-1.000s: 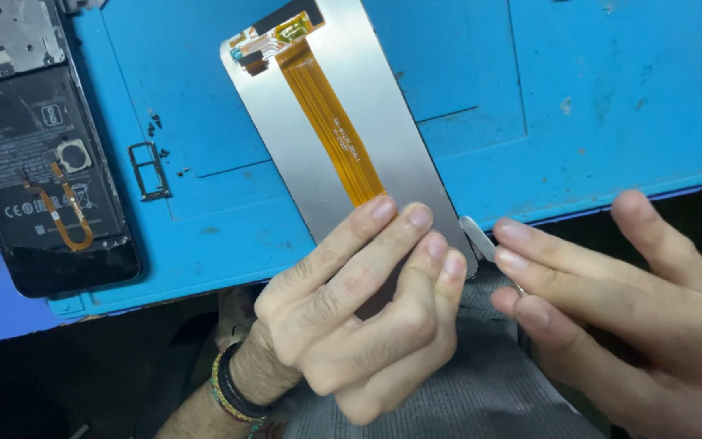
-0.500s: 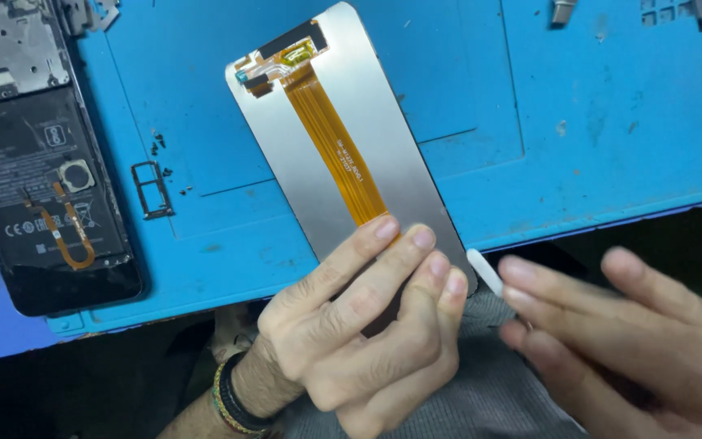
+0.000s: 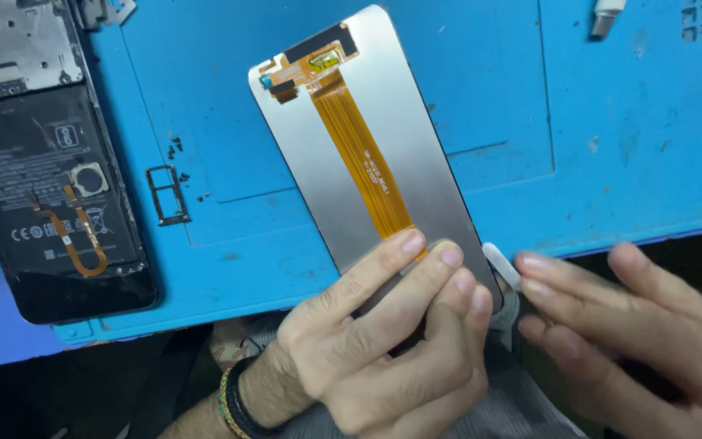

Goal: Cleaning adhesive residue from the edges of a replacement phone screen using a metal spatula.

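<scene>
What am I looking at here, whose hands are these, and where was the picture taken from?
A camera worn on a person's head looks down at their own two bare hands; there is no machine. The left hand holds the lower end of a phone screen panel, back side up, with an orange ribbon cable running along it. The right hand pinches a small white tab at the panel's edge. On the blue work mat lie an opened black phone and a small card tray.
</scene>
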